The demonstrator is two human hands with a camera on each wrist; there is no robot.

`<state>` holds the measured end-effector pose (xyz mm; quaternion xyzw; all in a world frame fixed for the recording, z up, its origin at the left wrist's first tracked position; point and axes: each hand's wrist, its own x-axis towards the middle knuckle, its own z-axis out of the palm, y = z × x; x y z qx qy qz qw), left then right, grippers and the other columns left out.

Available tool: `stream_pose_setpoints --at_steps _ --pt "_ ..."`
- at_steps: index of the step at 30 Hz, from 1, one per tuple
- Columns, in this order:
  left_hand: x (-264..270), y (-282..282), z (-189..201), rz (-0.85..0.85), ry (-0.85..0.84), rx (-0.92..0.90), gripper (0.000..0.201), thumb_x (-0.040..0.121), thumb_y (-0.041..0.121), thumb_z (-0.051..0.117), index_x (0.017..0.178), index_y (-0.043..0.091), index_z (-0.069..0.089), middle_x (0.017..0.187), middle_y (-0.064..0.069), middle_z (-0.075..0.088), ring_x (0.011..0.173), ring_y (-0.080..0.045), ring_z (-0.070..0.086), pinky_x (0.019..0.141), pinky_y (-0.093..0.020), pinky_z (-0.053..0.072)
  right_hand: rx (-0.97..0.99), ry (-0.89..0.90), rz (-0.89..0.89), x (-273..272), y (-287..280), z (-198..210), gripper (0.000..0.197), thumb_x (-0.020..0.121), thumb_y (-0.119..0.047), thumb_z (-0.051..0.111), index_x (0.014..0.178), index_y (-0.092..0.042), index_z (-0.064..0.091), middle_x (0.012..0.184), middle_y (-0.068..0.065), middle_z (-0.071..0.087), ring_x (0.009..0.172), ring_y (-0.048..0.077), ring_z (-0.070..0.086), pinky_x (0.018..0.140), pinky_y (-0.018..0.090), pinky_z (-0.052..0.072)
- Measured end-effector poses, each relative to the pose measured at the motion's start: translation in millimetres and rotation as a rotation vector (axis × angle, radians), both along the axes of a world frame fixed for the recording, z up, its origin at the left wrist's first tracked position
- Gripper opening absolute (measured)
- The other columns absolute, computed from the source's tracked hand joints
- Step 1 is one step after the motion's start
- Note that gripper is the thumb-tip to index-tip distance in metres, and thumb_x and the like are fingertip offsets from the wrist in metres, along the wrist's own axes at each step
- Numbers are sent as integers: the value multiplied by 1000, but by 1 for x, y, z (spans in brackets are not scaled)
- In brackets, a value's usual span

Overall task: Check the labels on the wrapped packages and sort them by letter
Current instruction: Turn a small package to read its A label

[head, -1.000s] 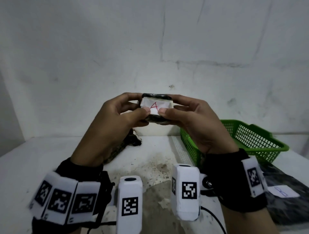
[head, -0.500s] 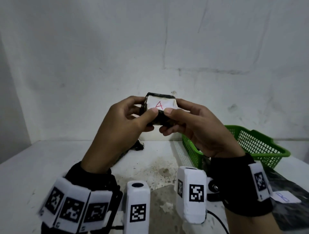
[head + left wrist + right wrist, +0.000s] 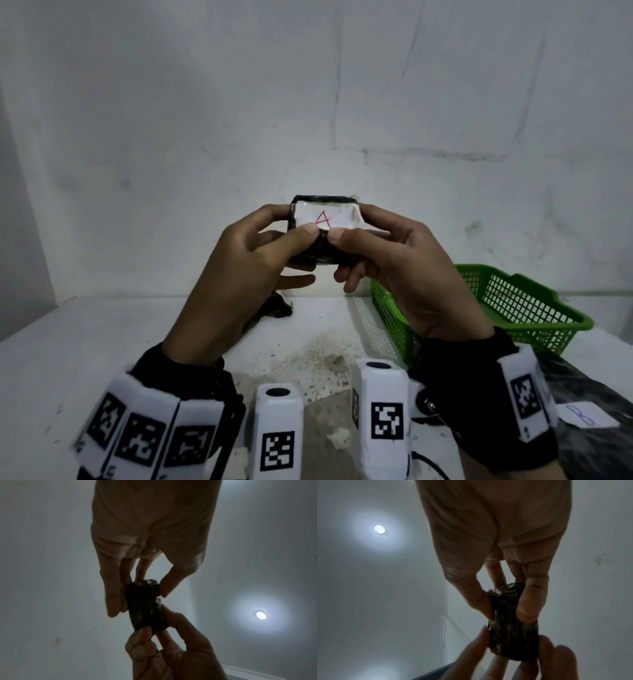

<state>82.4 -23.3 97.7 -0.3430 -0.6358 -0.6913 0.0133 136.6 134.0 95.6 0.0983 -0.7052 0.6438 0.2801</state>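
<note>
A small package wrapped in black plastic (image 3: 323, 255) is held up in front of the wall, above the table. Its white label (image 3: 325, 216) faces me and bears a red letter A. My left hand (image 3: 246, 253) pinches the package's left side, thumb on the front. My right hand (image 3: 397, 253) pinches its right side the same way. In the left wrist view the dark package (image 3: 145, 605) sits between thumb and fingers of both hands. The right wrist view shows the package (image 3: 510, 622) from its other end.
A green plastic basket (image 3: 513, 308) stands on the white table (image 3: 68, 349) at the right. A black wrapped item (image 3: 274, 308) lies behind my left hand. At the lower right, a dark bag (image 3: 589, 442) carries a white label with a blue B (image 3: 585, 416).
Both hands have lifted the package a little and tilted its label more toward me. The grip on both sides is unchanged.
</note>
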Motion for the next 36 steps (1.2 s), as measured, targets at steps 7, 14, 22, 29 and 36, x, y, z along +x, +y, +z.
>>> stream_pose_setpoints --at_steps 7,14,22,29,36 --pt "1 1 0 -9 8 6 16 89 17 61 103 11 68 88 -10 73 79 -19 71 68 -33 62 -16 8 -2 3 4 2 17 88 1 64 100 -5 73 78 22 68 58 28 61 50 24 50" --pt "-3 5 -4 47 26 -7 12 90 15 62 100 14 66 85 -7 72 74 -15 72 67 -32 61 11 -48 11 4 5 1 16 85 -5 69 101 -7 73 85 28 71 64 30 63 55 25 52" --pt "-2 8 -6 60 52 -66 10 83 19 68 90 20 61 92 -7 70 73 -16 72 70 -34 61 87 -64 7 5 8 0 20 87 -11 69 106 -9 74 88 28 71 61 24 64 58 27 54" --pt "0 10 -6 134 140 -83 8 89 26 62 86 19 63 82 -5 70 69 -17 72 73 -47 61 101 -49 -9 4 5 -1 13 87 -17 70 99 -15 76 87 28 71 60 24 63 55 27 54" --pt "1 6 -3 2 26 -114 20 90 30 59 100 15 67 96 -10 71 73 -26 74 75 -41 61 127 70 -45 1 5 -4 18 87 -12 69 104 -14 75 92 20 73 72 26 65 64 31 54"
